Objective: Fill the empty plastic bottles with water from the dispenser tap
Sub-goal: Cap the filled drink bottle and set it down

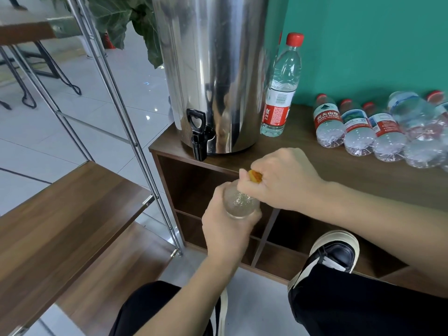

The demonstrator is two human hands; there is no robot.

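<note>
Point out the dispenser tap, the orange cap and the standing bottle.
dispenser tap point(199, 138): head view, black spout body.
orange cap point(256, 176): head view, exposed ribbed side.
standing bottle point(278, 103): head view, label.

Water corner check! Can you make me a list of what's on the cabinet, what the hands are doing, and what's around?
surface: brown cabinet top, open cubbies beneath.
job's things: steel dispenser, black tap; upright bottle; lying bottles.
clutter: nothing seen.
hands: left hand grips clear bottle; right hand pinches orange cap.
cables: nothing seen.
surroundings: teal wall, metal shelf rack, plant.
</note>
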